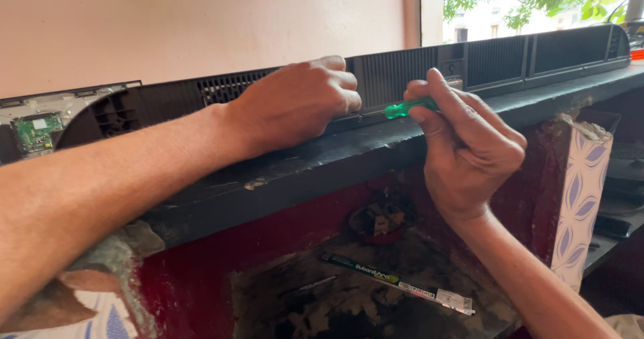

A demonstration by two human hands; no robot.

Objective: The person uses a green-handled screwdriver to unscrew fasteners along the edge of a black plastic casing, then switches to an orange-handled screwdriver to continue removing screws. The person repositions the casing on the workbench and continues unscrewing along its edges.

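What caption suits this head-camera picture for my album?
Left hand steadies a black vented panel on a counter; right hand holds a green-handled screwdriver.

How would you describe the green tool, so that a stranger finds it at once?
Find the long black slatted panel lying on the dark counter. At its middle, the right hand grips a screwdriver aimed at the panel's lower edge, beside the left hand. Its translucent green handle is the only bright green there.

Green screwdriver handle (402, 107), black ribbed panel (402, 70), purple-leaf-patterned white board (582, 198)
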